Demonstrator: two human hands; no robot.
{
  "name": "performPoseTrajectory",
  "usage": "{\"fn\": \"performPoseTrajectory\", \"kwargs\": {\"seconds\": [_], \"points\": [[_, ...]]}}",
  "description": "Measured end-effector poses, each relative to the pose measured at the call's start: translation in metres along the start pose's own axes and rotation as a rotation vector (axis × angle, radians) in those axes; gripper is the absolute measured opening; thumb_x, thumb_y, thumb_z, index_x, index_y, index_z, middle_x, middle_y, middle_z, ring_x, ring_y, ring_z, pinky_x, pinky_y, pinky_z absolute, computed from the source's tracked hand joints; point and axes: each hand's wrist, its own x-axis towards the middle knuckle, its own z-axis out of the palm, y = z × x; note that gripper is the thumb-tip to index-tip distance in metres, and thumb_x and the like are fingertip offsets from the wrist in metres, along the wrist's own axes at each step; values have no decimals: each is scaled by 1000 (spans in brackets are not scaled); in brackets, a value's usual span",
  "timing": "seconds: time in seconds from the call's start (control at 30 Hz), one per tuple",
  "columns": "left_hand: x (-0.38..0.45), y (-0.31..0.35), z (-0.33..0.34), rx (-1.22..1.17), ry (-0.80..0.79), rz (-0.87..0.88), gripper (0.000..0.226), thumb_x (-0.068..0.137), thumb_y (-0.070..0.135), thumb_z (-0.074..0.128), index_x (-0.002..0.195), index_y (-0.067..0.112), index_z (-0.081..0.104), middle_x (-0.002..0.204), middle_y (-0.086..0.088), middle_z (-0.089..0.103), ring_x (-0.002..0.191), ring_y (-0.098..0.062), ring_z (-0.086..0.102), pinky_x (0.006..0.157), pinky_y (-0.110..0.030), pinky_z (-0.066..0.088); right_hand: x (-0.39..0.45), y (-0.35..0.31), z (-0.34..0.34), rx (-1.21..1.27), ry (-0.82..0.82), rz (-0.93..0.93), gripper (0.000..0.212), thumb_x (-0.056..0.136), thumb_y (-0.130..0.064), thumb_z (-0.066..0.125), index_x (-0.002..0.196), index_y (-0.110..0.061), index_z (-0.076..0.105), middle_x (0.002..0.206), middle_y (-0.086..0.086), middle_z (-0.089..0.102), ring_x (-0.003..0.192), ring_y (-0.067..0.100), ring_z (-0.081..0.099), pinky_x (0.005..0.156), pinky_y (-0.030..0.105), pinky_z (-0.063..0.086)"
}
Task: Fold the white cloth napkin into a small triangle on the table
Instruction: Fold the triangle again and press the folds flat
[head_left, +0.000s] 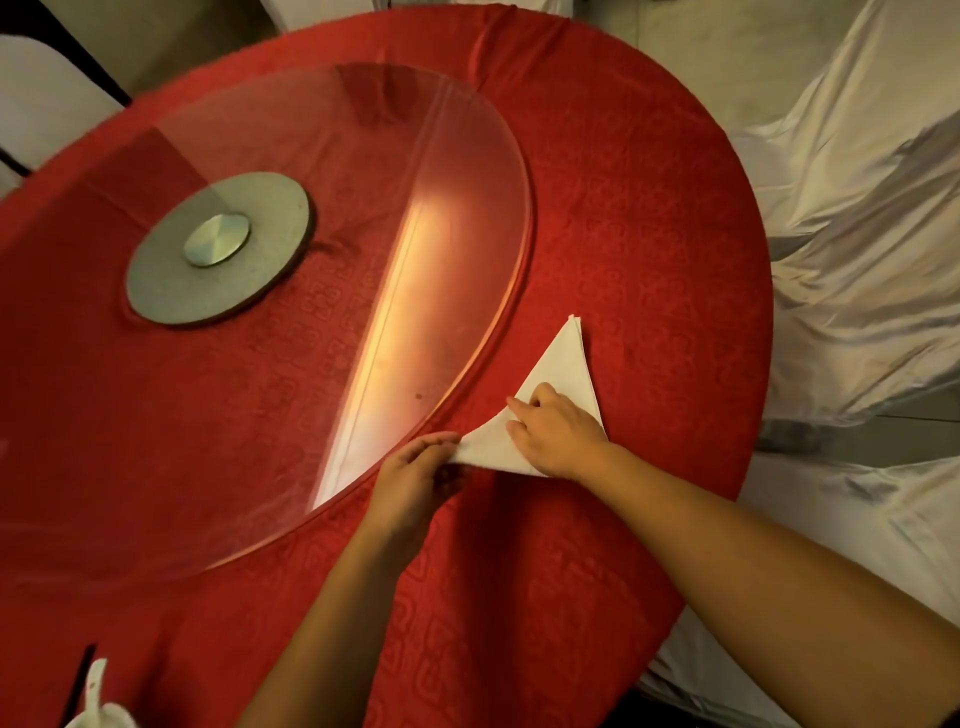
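The white cloth napkin (563, 364) lies folded as a triangle on the red tablecloth (649, 234), just right of the glass turntable's rim. Its far tip points away from me. My left hand (415, 478) pinches the napkin's near left corner between thumb and fingers. My right hand (558, 434) rests on the napkin's near part, fingers curled and pressing the cloth down. The napkin's near right corner is hidden under my right hand.
A round glass turntable (322, 208) on a grey metal hub (218, 247) covers the table's middle and left. White satin chair covers (857, 234) stand to the right. A white cup with a spoon (101, 712) sits at the bottom left edge.
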Motion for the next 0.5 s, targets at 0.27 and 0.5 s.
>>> {"fn": "performPoseTrajectory", "kwargs": {"seconds": [0.27, 0.5], "points": [[23, 37, 18, 237, -243, 174, 18, 80, 1, 69, 96, 8, 71, 84, -9, 70, 78, -17, 67, 68, -21, 53, -7, 10, -16, 201, -59, -90, 40, 100, -32, 30, 125, -16, 56, 125, 13, 54, 115, 29, 48, 94, 38, 37], [70, 67, 72, 587, -217, 437, 16, 86, 12, 67, 73, 21, 68, 63, 10, 61, 59, -1, 55, 55, -15, 44, -41, 24, -22, 530, 152, 217, 52, 94, -58, 31, 101, -19, 65, 107, 19, 66, 97, 38, 59, 74, 37, 40]]}}
